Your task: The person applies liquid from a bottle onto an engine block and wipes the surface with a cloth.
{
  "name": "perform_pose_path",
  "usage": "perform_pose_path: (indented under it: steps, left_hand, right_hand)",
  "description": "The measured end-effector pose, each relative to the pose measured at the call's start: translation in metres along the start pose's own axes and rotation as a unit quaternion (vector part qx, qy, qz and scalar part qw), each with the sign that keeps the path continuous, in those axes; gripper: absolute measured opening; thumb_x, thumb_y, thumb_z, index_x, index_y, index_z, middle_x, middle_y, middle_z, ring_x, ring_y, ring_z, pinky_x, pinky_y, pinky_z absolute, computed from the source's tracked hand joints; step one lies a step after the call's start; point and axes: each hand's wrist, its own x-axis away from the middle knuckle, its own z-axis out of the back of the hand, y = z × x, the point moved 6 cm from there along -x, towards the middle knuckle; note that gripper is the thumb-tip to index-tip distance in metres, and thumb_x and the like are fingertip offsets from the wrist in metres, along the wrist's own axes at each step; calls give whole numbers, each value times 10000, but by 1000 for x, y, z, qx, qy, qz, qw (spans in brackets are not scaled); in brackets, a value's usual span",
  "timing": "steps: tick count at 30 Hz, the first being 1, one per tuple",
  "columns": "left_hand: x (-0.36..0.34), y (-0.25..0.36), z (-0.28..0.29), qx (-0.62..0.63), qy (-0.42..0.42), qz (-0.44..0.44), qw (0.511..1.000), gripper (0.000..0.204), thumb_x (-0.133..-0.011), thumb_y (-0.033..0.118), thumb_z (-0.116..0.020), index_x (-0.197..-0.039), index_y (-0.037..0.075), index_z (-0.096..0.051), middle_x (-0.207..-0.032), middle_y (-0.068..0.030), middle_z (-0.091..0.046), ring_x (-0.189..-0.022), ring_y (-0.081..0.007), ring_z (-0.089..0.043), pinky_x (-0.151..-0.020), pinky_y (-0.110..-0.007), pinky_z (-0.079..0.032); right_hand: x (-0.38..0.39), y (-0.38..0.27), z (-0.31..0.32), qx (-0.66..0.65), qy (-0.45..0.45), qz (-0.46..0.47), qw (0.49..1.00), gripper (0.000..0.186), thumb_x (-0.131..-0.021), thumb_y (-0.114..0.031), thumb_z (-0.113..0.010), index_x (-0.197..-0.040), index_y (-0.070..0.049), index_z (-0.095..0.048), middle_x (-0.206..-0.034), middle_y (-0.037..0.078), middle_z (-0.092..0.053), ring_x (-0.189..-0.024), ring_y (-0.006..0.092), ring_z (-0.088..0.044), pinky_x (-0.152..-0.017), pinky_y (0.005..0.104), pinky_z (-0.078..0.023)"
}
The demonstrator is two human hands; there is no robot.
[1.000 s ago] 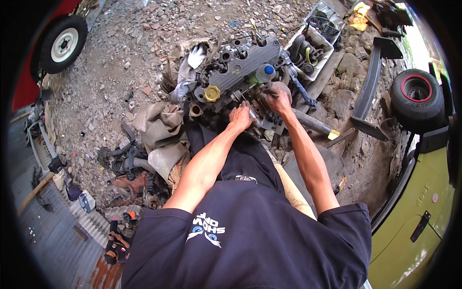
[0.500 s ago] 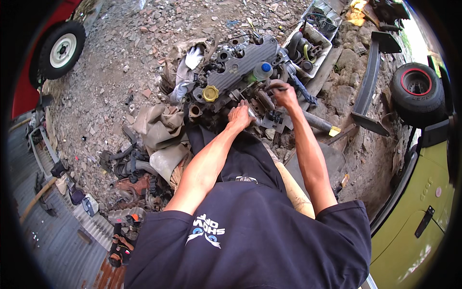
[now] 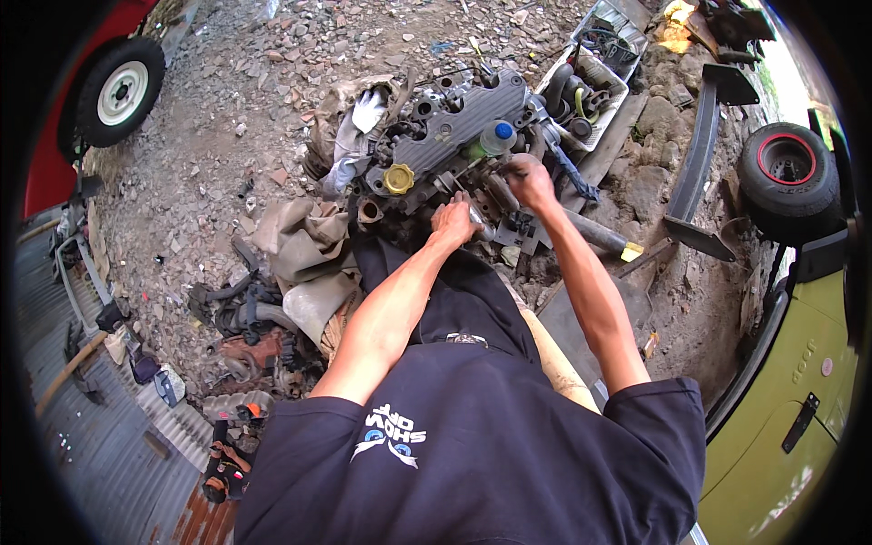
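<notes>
Stony ground (image 3: 218, 154) surrounds the engine (image 3: 451, 125), its near side at both curled hands (image 3: 452, 222), their grip indiscernible.

The left of two head-worn fisheye cameras looks steeply down and forward, very near the wearer's dark T-shirt (image 3: 509, 436), farther from the engine (image 3: 445, 127) above mid-view; its wide round field, black at the rim, reaches a red-rimmed wheel (image 3: 787, 183) at right
</notes>
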Motion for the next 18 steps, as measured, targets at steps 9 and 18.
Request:
perform_pose_path:
  steps: [9,18]
  left_hand:
    - [-7,-11,-7,-25,86,-65,994,798,-708,379,-803,-1313,16,-433,-1143,-192,-647,-1063,-375,-620,-885,-469,-500]
    - [-4,-5,-5,-38,77,-69,994,842,-725,418,-779,-1376,23,-419,-1343,-187,-531,-1161,-350,-567,-953,-449,-472]
  right_hand:
    - [-3,-3,-8,-170,-142,-98,970,244,-795,-227,-623,-1003,-190,-743,-945,129,-715,-895,308,-684,-843,395,-540]
    - [10,-5,2,-4,9,-114,993,217,-815,-168,-617,-989,-137,-745,-989,131,-716,-918,286,-685,-859,363,-530]
